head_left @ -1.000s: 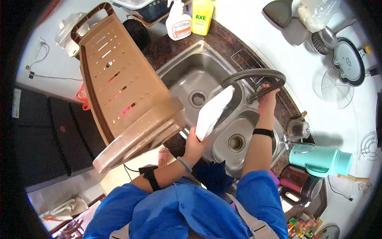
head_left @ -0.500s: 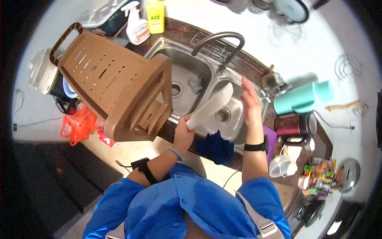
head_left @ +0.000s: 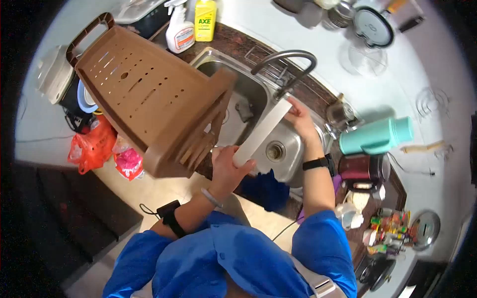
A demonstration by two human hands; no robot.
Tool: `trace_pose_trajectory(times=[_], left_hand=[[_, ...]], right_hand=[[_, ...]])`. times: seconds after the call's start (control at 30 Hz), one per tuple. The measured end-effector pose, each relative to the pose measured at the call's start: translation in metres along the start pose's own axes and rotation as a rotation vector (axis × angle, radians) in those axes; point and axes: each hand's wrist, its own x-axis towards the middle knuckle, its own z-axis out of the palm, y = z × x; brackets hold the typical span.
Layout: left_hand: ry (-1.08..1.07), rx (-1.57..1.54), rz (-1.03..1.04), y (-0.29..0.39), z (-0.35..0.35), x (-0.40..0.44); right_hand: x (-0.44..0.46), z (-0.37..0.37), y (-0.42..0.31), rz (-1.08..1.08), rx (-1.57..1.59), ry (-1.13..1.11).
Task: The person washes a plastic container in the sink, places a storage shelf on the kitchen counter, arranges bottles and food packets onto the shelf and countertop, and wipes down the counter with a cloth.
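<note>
A long white object, flat and narrow (head_left: 263,131), slants over the double sink (head_left: 295,158). My left hand (head_left: 230,171) grips its lower end. At its upper end is my right hand (head_left: 299,119), its fingers bent against the edge. Behind the hands a dark curved faucet (head_left: 293,54) arches over the sink. Something small and grey (head_left: 244,110) lies in the left basin near the drain. A brown plastic rack (head_left: 144,89) with slots and holes stands close to the left of my left hand.
A spray bottle (head_left: 179,31) and a yellow bottle (head_left: 204,21) stand behind the sink. On the right are a mint flask (head_left: 376,135) and a dark red kettle (head_left: 362,170). A dark blue cloth (head_left: 267,191) hangs at the front edge. Red bags (head_left: 94,144) lie at left.
My right hand was at the faucet base, then raised open, and now touches the white object's upper end. The faucet's water is not visible. The view has shifted.
</note>
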Motion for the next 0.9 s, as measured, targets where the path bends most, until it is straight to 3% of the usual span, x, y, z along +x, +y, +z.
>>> trace_pose_trajectory(times=[0.07,0.1,0.17,0.27,0.37,0.43,0.5,0.53,0.6,0.67,0.8,0.87,0.9], left_hand=[[0.029,-0.106,-0.151,-0.003,0.012,0.011],[0.044,-0.229,-0.268,-0.004,0.018,0.016],[0.097,-0.311,-0.357,-0.002,0.031,0.027],[0.197,-0.147,-0.148,-0.006,0.046,0.045],[0.209,-0.249,-0.277,-0.003,0.053,0.059],[0.252,-0.227,-0.283,-0.009,0.060,0.059],[0.338,-0.433,-0.331,-0.010,0.061,0.060],[0.337,-0.457,-0.355,-0.007,0.058,0.060],[0.354,-0.441,-0.375,-0.003,0.054,0.059],[0.375,-0.432,-0.388,-0.005,0.054,0.061],[0.410,-0.458,-0.356,-0.012,0.061,0.061],[0.415,-0.446,-0.353,-0.011,0.061,0.064],[0.393,-0.324,-0.310,-0.012,0.061,0.063]], right_hand=[[0.037,0.000,0.003,0.046,0.197,0.115],[0.062,-0.004,0.019,0.037,0.443,0.242],[0.099,0.000,0.014,0.168,0.537,0.532],[0.135,0.001,0.008,0.356,0.589,0.238],[0.179,-0.001,0.065,0.207,0.453,0.020],[0.172,0.006,0.062,0.248,0.540,0.060],[0.162,0.007,0.060,0.354,0.988,0.283],[0.156,0.009,0.061,0.280,1.039,0.341],[0.134,0.023,0.055,0.206,1.073,0.583],[0.103,0.041,0.071,0.276,0.883,0.642],[0.065,0.126,-0.019,0.175,0.541,0.071],[0.088,0.148,-0.023,0.122,0.515,-0.211],[0.098,0.155,-0.027,0.120,0.511,-0.221]])
